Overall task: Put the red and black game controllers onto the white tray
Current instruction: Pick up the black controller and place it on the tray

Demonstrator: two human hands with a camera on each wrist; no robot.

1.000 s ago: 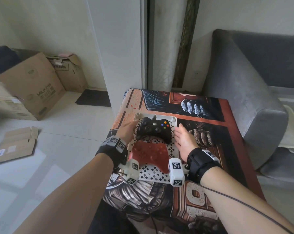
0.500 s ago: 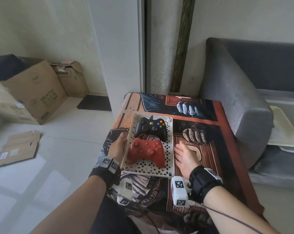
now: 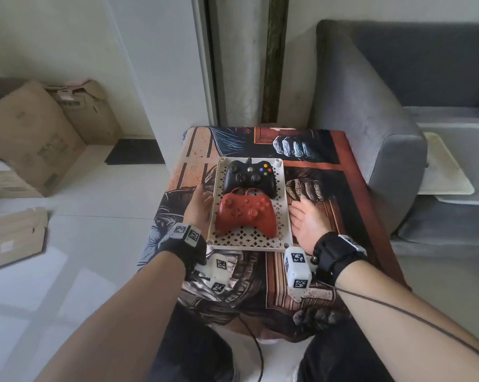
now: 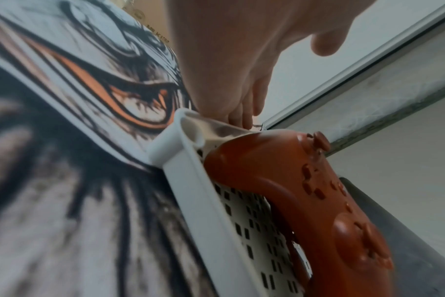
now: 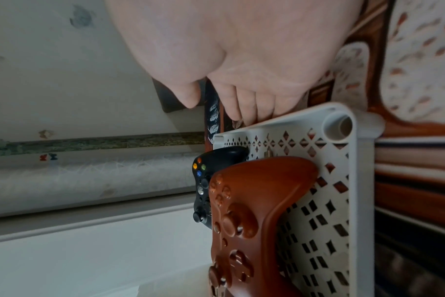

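Both hands loose, grasping nothing: left hand (image 3: 199, 209) and right hand (image 3: 310, 221) flank white tray (image 3: 249, 242) on bench, black controller (image 3: 249, 176) and red controller (image 3: 246, 215) between them, loading apparently complete; next, withdraw.

The tray (image 3: 285, 216) looks like matt white plastic, pierced with small diamond holes. The red controller (image 3: 246, 213) is smooth plastic with a soft sheen; the black controller (image 3: 249, 176) is glossier (its coloured buttons shine). A printed cloth (image 3: 329, 194) covers the table. The sofa (image 3: 370, 128) wears grey napped fabric. Boxes (image 3: 31, 133) are plain brown cardboard, and the floor (image 3: 67, 271) is glossy tile.
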